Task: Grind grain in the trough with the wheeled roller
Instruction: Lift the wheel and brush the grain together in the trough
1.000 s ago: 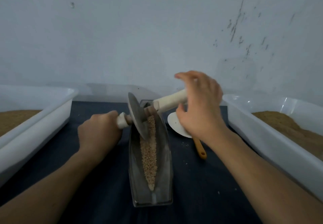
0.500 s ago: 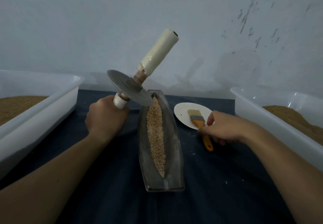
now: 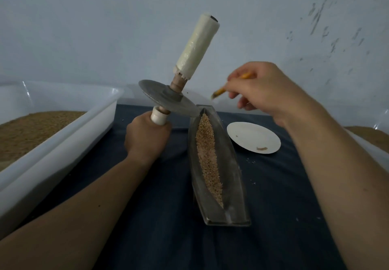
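A boat-shaped metal trough (image 3: 234, 177) lies on the dark cloth with a strip of grain (image 3: 208, 158) along its groove. My left hand (image 3: 147, 137) grips the lower white handle of the wheeled roller, holding it nearly upright left of the trough's far end. The roller's metal disc (image 3: 168, 101) is tilted above the trough tip, and its upper white handle (image 3: 196, 46) points up. My right hand (image 3: 267, 93) is raised right of the disc and holds an orange-handled brush (image 3: 220, 90); its bristles are blurred.
A white plate (image 3: 252, 137) with a few crumbs sits right of the trough. White plastic bins holding brown grain stand at the left (image 3: 63, 141) and right (image 3: 370, 149) edges. A pale wall rises just behind. Loose crumbs dot the cloth.
My right hand let go of the roller's handle, picked the brush up from the plate and lifted it toward the disc. My left hand tipped the roller upright, out of the trough.
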### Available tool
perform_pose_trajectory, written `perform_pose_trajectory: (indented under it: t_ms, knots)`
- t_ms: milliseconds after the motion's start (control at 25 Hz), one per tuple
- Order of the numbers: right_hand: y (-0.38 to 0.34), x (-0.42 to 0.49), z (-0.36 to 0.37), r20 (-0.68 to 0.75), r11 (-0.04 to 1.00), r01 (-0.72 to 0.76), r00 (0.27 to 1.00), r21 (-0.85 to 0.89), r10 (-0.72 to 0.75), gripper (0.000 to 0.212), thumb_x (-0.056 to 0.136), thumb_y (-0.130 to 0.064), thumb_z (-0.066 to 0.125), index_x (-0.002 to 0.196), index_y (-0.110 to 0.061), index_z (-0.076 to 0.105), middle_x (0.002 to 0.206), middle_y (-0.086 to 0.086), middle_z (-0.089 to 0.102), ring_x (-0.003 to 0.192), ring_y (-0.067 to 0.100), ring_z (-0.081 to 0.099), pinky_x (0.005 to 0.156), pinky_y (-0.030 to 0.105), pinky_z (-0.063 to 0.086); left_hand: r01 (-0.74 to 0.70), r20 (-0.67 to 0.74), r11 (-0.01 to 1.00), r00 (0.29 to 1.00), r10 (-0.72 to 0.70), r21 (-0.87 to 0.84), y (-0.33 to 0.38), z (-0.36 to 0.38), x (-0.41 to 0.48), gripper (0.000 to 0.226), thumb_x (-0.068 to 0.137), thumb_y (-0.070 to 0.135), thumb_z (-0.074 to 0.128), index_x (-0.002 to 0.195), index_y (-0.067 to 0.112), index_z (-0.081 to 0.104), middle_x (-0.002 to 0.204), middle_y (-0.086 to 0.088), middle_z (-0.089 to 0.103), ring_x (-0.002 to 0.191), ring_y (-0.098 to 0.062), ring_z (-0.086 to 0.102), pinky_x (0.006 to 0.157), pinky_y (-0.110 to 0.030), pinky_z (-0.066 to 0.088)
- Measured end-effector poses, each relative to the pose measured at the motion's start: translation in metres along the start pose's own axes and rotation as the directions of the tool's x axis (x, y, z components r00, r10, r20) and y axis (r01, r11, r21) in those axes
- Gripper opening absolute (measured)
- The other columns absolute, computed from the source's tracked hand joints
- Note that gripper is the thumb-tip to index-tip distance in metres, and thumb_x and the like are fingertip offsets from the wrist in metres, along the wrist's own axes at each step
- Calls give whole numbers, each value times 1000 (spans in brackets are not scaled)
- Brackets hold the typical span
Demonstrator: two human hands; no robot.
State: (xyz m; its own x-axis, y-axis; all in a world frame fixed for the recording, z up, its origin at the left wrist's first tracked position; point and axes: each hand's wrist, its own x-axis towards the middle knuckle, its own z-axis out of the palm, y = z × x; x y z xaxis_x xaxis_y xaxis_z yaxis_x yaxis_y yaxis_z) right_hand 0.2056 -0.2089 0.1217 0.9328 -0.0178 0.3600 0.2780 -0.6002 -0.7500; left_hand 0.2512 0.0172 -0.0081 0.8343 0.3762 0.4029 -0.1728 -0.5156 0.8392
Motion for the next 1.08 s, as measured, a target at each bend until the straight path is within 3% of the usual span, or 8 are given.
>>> perform_pose_trajectory:
  t_ms: [80,200,280,400,560,800,880,1080]
  knots:
    - [1,-7,23,36,998,54,998,9,-54,20,82,-40,75,94,-25,69,79,-3,75,67,10,72,71,36,60,14,0,999,1000,-13,-42,-2,0,2,10,76,33,68,74,26,61,72,7,66,71,-16,64,67,-38,55]
    - [16,-9,38,-138,966,220,961,-134,-238,15,93,-39,65,94,-24,67,78,-5,71,69,9,70,71,35,60,37,-1,995,999,-37,-98,-6,0,6,11,71,34,68,71,25,62,67,6,66,69,-16,65,59,-31,50]
    - [24,-8,40,-208,911,326,901,-253,-380,17,97,-36,58,92,-22,65,75,-7,68,66,9,65,66,34,57,67,16,987,998,-65,-144,-7,-1,9,13,68,37,68,72,25,63,67,5,67,69,-19,67,62,-38,56]
    - [34,-7,42,-202,866,394,863,-307,-464,14,97,-34,56,93,-24,65,75,-11,66,66,8,63,65,36,57,81,32,983,997,-76,-163,-6,-1,8,18,65,40,68,74,25,64,67,2,68,69,-22,68,68,-47,60]
    - [45,-5,45,-181,858,397,865,-325,-468,11,97,-34,56,95,-28,65,77,-13,66,63,4,62,64,33,56,67,33,984,998,-63,-168,-5,-1,6,19,65,41,69,74,24,65,68,2,69,70,-22,68,70,-50,60]
    - [52,-7,47,-38,853,409,896,-325,-443,10,98,-31,57,99,-31,66,82,-16,66,65,-1,58,60,20,44,64,49,983,997,-56,-174,-4,-1,6,21,64,42,68,74,24,64,68,1,68,71,-23,68,71,-51,60]
    - [50,-7,46,15,845,408,903,-345,-430,15,99,-33,54,99,-28,68,82,-13,67,67,2,60,62,22,46,64,52,980,997,-56,-187,-5,0,6,20,66,41,69,75,25,64,70,2,69,72,-23,68,71,-51,60]
    - [38,-7,41,-12,856,389,909,-340,-417,26,96,-36,51,78,-24,64,62,-8,62,56,8,57,54,27,43,75,62,976,996,-63,-206,-4,-1,6,19,67,40,70,76,24,65,72,2,68,74,-23,68,72,-52,60]
